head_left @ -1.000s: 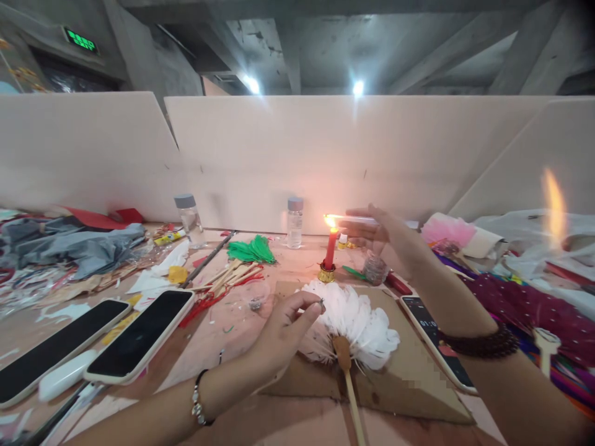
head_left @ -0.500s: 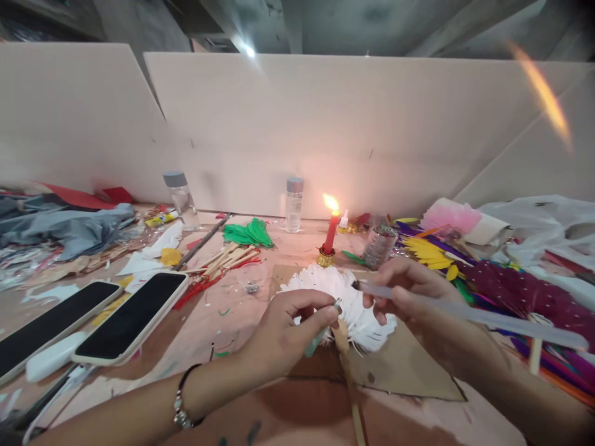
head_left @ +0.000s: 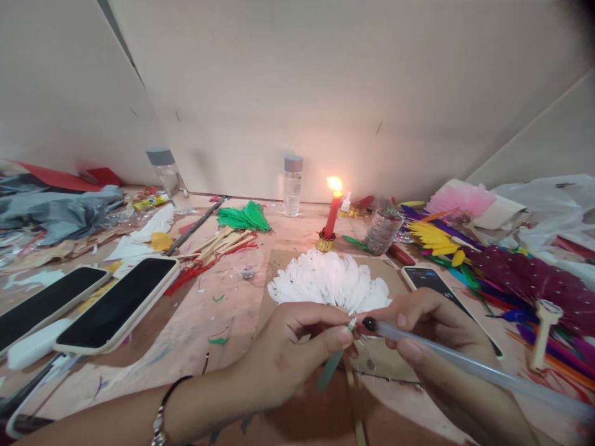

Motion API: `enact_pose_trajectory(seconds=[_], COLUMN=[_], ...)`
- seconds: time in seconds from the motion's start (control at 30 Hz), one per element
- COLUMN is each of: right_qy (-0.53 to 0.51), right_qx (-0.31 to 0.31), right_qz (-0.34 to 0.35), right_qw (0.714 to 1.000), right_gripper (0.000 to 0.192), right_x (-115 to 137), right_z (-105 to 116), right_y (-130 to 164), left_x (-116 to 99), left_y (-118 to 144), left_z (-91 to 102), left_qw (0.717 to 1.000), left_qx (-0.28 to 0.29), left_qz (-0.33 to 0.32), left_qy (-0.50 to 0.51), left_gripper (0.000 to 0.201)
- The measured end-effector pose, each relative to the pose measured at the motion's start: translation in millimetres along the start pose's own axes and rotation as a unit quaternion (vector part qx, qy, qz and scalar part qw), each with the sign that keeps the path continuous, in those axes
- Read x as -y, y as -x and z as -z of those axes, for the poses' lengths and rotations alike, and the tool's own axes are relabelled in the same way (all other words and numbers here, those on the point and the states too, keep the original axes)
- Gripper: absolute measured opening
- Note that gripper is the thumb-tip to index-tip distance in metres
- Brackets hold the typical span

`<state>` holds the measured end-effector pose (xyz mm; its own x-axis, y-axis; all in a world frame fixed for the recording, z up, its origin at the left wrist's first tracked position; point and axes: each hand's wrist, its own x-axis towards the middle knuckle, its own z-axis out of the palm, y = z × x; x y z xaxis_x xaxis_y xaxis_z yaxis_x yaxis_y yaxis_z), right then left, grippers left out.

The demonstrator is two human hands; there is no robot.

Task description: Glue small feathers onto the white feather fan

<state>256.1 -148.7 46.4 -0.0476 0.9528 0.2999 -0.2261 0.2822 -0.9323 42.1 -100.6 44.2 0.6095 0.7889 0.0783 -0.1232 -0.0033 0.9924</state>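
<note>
Step in hand, as I read it: dabbing softened glue onto a quill. Left hand (head_left: 297,359) had its grip pinched narrow on a green feather (head_left: 330,373), thumb against index finger. Right hand (head_left: 449,334) gripped a translucent glue stick (head_left: 446,355), pencil-style, black tip (head_left: 369,323) aimed at 9 o'clock, body running off toward 4. Tip sat right by the feather's pale end; couldn't tell whether they touched.

My call: the next move wanted a steady left pinch and a light, short dab, since a heavy blob would likely string or soil the barbs.

Feather location: in front of the wearer, over the near part of the cardboard (head_left: 397,365) on the desk (head_left: 190,325). It looked slim, flat, muted green, pale end at 1 o'clock, wider end tilted down to 7. Fingers hid part of it.

At its 11 o'clock lay a white feather fan (head_left: 330,279), full and rounded, dark specks on the left side, wooden handle (head_left: 357,418) toward 6. Past that at 12, a lit red candle (head_left: 331,217) stood in a gold holder (head_left: 326,241), well apart from both hands.
</note>
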Motion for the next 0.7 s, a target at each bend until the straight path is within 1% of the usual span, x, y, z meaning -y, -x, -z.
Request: enact_pose_trajectory(seconds=[0.13, 0.3, 0.47, 0.7], right_qy=[0.000, 0.007, 0.014, 0.030], right_qx=[-0.005, 0.005, 0.003, -0.002], right_qz=[0.007, -0.015, -0.028, -0.010], right_qw=[1.000, 1.000, 1.000, 1.000], right_gripper=[0.014, 0.014, 0.014, 0.014], right_x=[-2.9, -1.4, -0.3, 4.3], right_z=[-1.4, -2.1, -0.3, -2.9], right_y=[3.0, 4.8, 5.3, 1.6], left_x=[-0.3, -4.3, -5.6, -3.9], left_y=[1.4, 2.2, 2.2, 2.2], left_z=[1.6, 1.9, 2.0, 2.2], left_qw=[1.000, 0.999, 0.999, 0.998], left_qx=[0.002, 0.007, 0.015, 0.017], left_qz=[0.003, 0.006, 0.012, 0.012], left_qy=[-0.023, -0.034, -0.047, -0.055], left_gripper=[0.037, 0.042, 0.039, 0.036])
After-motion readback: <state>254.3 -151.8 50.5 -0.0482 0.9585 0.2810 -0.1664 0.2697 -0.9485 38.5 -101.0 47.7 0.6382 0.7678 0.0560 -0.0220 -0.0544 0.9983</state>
